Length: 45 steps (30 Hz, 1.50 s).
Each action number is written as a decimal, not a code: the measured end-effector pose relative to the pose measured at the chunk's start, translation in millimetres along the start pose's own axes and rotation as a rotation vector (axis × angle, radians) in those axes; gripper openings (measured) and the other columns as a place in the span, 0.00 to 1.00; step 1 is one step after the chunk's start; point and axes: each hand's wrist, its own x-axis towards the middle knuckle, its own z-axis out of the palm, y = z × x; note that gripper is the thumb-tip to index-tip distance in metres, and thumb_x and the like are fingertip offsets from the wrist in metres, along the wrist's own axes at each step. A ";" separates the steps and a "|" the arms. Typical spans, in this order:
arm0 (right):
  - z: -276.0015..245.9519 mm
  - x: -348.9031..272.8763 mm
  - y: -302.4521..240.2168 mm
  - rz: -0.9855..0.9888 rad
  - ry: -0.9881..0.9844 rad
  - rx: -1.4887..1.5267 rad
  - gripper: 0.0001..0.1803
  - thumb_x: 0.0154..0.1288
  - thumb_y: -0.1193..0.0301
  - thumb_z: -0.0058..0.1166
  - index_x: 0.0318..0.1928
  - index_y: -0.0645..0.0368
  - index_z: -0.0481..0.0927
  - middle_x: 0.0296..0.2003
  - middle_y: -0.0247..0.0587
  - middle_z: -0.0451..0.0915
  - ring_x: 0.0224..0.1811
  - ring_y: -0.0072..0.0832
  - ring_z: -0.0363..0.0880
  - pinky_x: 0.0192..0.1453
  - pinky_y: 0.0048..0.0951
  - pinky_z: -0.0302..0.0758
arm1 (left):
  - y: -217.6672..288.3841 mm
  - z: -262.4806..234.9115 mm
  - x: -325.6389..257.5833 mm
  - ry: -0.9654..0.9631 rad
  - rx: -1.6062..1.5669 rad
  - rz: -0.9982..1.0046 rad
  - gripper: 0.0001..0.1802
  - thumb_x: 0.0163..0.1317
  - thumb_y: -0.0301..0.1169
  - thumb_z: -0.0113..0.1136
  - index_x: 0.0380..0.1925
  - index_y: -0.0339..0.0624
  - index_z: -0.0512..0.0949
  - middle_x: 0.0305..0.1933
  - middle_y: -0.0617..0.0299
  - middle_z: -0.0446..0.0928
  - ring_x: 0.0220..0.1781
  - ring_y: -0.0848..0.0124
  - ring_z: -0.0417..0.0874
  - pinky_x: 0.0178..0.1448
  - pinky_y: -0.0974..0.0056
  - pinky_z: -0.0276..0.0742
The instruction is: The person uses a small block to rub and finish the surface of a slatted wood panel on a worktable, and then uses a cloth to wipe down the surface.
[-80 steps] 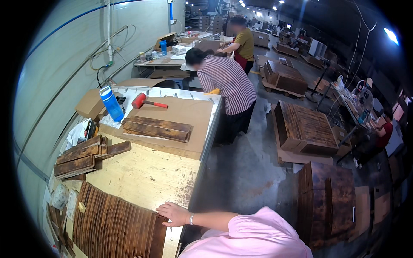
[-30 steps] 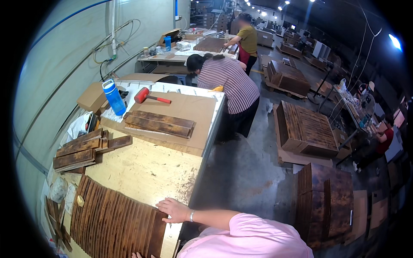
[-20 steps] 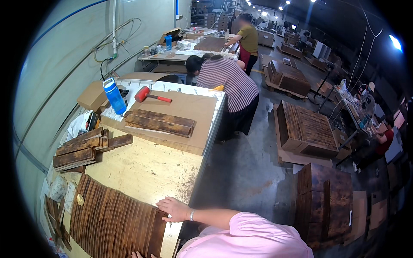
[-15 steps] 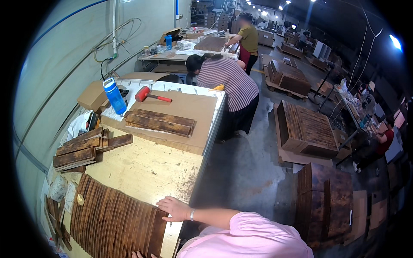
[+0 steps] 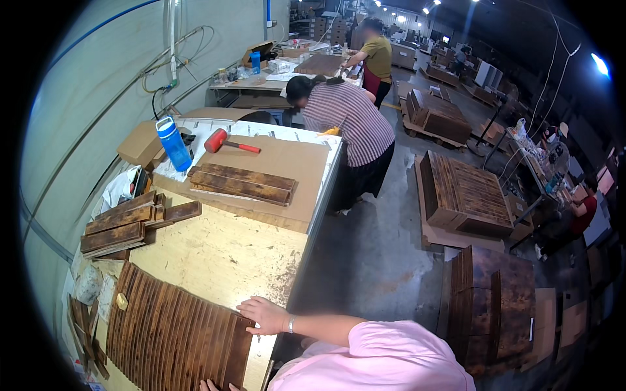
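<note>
A row of dark brown wooden strips (image 5: 176, 326), set closely side by side, covers the near part of the workbench. My right hand (image 5: 264, 316) lies with its fingers stretched out over the far end of the rightmost strips, a bracelet at its wrist. At the lower edge of the picture, only a few fingers of my left hand (image 5: 207, 386) show, apart and resting on the near part of the strips. The rest of that hand is out of the picture. A small yellowish block (image 5: 122, 301) sits on the row's left end.
Loose wooden pieces (image 5: 117, 225) are piled at the bench's left. Farther back are stacked boards (image 5: 242, 184), a red mallet (image 5: 225, 141) and a blue bottle (image 5: 173, 144). A co-worker in stripes (image 5: 349, 124) bends beside the bench's far end. Board stacks (image 5: 492, 306) stand on the right.
The co-worker in the striped shirt has shifted slightly, the head a little higher and to the right. Both my hands and the wooden strips look the same.
</note>
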 end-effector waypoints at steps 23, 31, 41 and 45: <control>-4.1 0.3 -2.4 0.005 -0.006 -0.020 0.32 0.68 0.51 0.55 0.58 0.67 0.80 0.67 0.46 0.74 0.71 0.37 0.68 0.79 0.41 0.57 | -0.1 -1.1 -1.0 -0.056 0.004 -0.019 0.34 0.65 0.52 0.62 0.63 0.38 0.75 0.68 0.48 0.75 0.69 0.50 0.75 0.70 0.46 0.71; -3.6 0.2 -2.2 0.011 -0.017 -0.006 0.32 0.68 0.51 0.55 0.59 0.67 0.79 0.68 0.46 0.74 0.72 0.37 0.67 0.80 0.41 0.56 | 0.2 -1.3 -0.1 -0.024 0.009 -0.005 0.34 0.66 0.52 0.61 0.63 0.39 0.75 0.67 0.48 0.76 0.67 0.50 0.77 0.69 0.47 0.72; -3.0 0.2 -1.3 0.007 -0.009 -0.010 0.31 0.68 0.51 0.55 0.58 0.67 0.80 0.67 0.46 0.74 0.72 0.37 0.67 0.80 0.41 0.56 | -0.1 -0.4 0.4 -0.038 0.000 -0.012 0.35 0.65 0.52 0.62 0.63 0.37 0.75 0.67 0.47 0.76 0.68 0.50 0.76 0.69 0.46 0.72; -2.0 -0.2 -0.9 0.004 0.000 -0.018 0.31 0.68 0.51 0.55 0.57 0.66 0.80 0.67 0.46 0.74 0.72 0.36 0.67 0.80 0.41 0.56 | 5.9 -9.6 3.9 -0.070 -0.009 -0.038 0.35 0.66 0.52 0.61 0.63 0.37 0.75 0.67 0.47 0.76 0.68 0.50 0.76 0.69 0.46 0.71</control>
